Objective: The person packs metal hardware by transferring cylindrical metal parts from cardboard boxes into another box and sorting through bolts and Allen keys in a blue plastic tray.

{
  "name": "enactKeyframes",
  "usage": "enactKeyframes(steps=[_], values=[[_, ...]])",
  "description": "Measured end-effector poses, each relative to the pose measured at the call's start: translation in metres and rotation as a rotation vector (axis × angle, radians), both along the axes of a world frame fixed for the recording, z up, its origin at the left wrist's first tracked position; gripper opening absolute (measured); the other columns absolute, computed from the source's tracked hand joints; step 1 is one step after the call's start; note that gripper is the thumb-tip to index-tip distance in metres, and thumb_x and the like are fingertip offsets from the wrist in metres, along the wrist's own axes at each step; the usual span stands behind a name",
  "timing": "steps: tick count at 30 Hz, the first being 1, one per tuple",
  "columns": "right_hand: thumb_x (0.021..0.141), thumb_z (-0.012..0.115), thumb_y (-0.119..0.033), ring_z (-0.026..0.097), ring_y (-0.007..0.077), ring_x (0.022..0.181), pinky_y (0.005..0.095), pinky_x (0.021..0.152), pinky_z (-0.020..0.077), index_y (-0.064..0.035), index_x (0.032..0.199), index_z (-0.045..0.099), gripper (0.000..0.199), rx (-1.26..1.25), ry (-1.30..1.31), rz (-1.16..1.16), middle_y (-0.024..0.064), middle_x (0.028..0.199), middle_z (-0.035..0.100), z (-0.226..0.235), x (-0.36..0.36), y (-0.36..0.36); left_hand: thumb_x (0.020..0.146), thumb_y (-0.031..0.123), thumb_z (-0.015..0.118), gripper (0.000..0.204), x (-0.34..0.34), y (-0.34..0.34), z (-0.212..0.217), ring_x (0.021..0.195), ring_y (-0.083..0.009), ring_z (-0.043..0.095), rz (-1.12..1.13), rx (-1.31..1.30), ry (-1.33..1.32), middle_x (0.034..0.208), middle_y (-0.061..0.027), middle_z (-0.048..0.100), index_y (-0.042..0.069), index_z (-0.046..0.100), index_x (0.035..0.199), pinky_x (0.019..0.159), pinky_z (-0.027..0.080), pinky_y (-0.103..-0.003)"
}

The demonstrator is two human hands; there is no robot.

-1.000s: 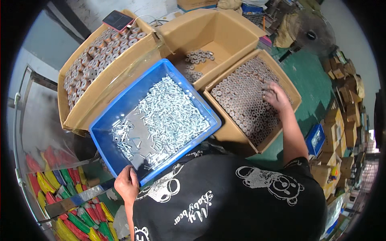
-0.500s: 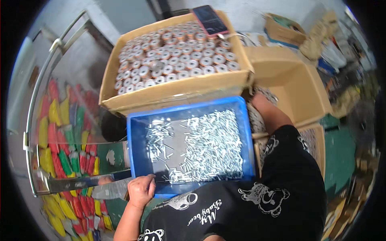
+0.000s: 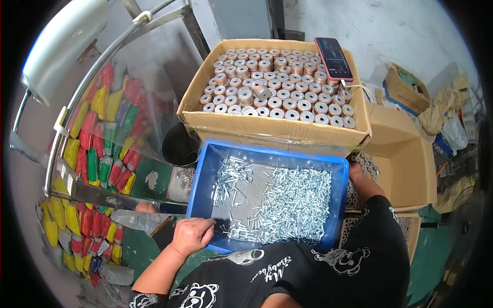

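A blue plastic tray (image 3: 268, 150) holds many small silvery screws (image 3: 295, 203), a large pile on its right and a smaller one on its left. My left hand (image 3: 192, 235) is closed at the near left corner of this tray, fingers curled against the rim. To the right of the tray, my right hand (image 3: 356, 173) reaches down among grey metal spools (image 3: 367, 165) beside an open cardboard box. Its fingers are largely hidden, so a hold on any spool cannot be made out.
Behind the tray, a large cardboard box (image 3: 277, 134) is packed with spool-shaped metal pieces showing copper-coloured bands. A phone (image 3: 334, 59) with a white cable rests on its right corner. Red, yellow and green bundles (image 3: 105, 149) lie at left behind a metal-framed clear panel (image 3: 159, 97).
The whole view has shifted, so the tray and boxes appear farther right and lower. My left hand stays by the tray's corner, and my right hand remains down among the spools.
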State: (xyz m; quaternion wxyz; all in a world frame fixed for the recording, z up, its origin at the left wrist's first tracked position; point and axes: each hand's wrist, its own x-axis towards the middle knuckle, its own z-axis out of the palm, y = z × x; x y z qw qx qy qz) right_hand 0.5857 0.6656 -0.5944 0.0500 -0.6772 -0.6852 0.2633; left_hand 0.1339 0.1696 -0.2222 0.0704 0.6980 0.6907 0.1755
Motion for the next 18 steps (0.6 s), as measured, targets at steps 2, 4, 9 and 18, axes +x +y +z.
enactKeyframes(steps=[2,4,9,18], values=[[0.090,0.053,-0.016,0.064,0.0415,0.104,0.0453,0.090,0.0496,0.0044,0.104,0.067,0.028,0.190,-0.084,0.110,0.0275,0.103,0.067,-0.029,0.039,-0.007,0.078,0.010,0.066,0.010,-0.010,0.004,-0.004,0.063,-0.0261,0.066,-0.040,0.048,-0.029,0.071,-0.0087,0.067,0.007,0.069,0.087,0.058,0.053,-0.037],[0.089,0.056,-0.015,0.067,0.0378,0.099,0.0438,0.085,0.0518,0.0032,0.102,0.068,0.025,0.193,-0.040,0.086,0.0258,0.101,0.069,-0.005,0.016,-0.004,0.078,0.011,0.067,0.009,-0.010,-0.001,-0.006,0.064,-0.0262,0.066,0.001,0.064,-0.016,0.071,-0.0082,0.066,0.007,0.068,0.086,0.059,0.053,-0.037],[0.088,0.066,-0.015,0.053,0.0067,0.057,0.0207,0.042,0.0391,-0.0032,0.102,0.065,0.019,-0.530,0.788,0.417,0.0083,0.083,0.065,0.217,0.038,-0.023,0.077,0.010,0.067,0.010,-0.007,0.000,0.000,0.063,-0.0278,0.066,-0.047,0.051,-0.009,0.069,-0.0100,0.066,0.005,0.069,0.086,0.059,0.053,-0.039],[0.092,0.063,-0.023,0.064,0.0149,0.087,0.0312,0.074,0.0523,-0.0058,0.126,0.059,0.038,0.494,0.562,0.785,0.0053,0.109,0.067,0.513,-0.217,-0.151,0.078,0.012,0.064,0.007,-0.015,-0.011,-0.010,0.061,-0.0320,0.063,-0.067,0.123,-0.070,0.065,-0.0123,0.061,0.006,0.062,0.076,0.057,0.050,-0.043]])
